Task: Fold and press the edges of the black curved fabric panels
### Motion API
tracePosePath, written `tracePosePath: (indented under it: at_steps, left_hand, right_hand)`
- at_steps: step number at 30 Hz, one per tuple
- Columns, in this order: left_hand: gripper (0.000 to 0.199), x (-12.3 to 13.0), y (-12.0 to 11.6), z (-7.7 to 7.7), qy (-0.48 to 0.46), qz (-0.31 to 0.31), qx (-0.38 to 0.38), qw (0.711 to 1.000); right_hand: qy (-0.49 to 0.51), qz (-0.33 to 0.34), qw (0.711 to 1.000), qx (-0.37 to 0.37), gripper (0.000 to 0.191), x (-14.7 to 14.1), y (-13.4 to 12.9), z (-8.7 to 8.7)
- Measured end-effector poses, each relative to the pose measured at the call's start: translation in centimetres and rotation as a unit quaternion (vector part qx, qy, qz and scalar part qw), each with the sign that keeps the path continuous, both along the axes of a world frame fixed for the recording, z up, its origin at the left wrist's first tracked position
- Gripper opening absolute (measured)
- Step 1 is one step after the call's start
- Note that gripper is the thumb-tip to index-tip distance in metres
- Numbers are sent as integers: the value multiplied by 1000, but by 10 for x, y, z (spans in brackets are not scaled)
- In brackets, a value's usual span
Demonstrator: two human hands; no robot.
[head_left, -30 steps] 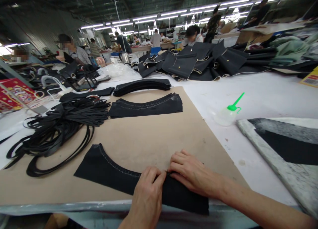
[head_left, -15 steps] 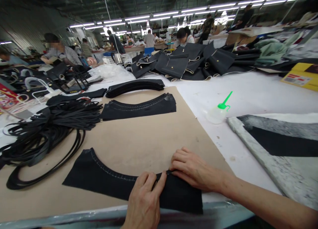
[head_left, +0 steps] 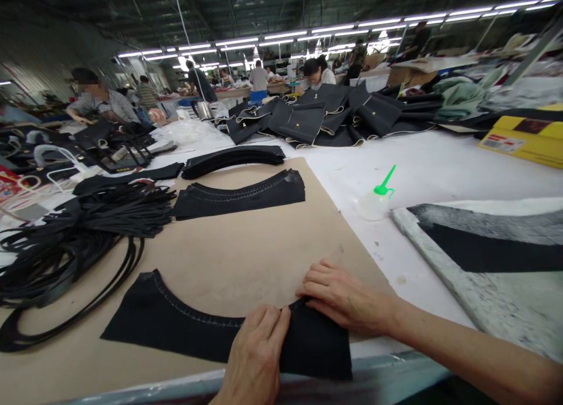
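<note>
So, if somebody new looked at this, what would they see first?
Probably the bright green spout on the see-through bottle, standing on the white table to the right of the brown sheet. Next, perhaps, the yellow box farther back, by the picture's right edge. Then maybe the big curved black piece at the front.

Left grip (head_left: 258,351), right grip (head_left: 336,293) on curved black piece (head_left: 176,320); brown sheet (head_left: 237,249) beneath.

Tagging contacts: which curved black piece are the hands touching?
The front piece: left hand and right hand are on it. Middle stack and back stack lie untouched.
</note>
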State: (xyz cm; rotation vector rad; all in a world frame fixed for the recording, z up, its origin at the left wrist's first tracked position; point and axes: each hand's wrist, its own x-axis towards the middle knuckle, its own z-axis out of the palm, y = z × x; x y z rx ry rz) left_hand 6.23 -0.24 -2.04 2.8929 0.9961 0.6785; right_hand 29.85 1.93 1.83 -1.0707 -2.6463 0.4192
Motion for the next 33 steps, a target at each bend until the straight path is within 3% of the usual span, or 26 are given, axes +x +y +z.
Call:
tracePosePath:
  at_steps: [4, 11, 22, 28, 33]
  left_hand:
    - [52, 3, 2, 3, 8, 12, -38, 999]
    - [52, 8, 1, 5, 37, 32, -66, 997]
    - [53, 12, 2, 1, 25, 26, -41, 998]
    - [49, 21, 3, 6, 13, 21, -110, 994]
    - [58, 24, 2, 7, 44, 26, -113, 992]
  right_hand:
    - [25, -12, 999, -23, 25, 1, 1, 4]
    - [32, -17, 999, -31, 6, 5, 3, 3]
    - [37, -5, 999, -15, 13, 10, 1, -2]
    - [28, 0, 1000, -13, 12, 13, 1, -2]
    - [32, -5, 999, -14, 17, 13, 1, 0]
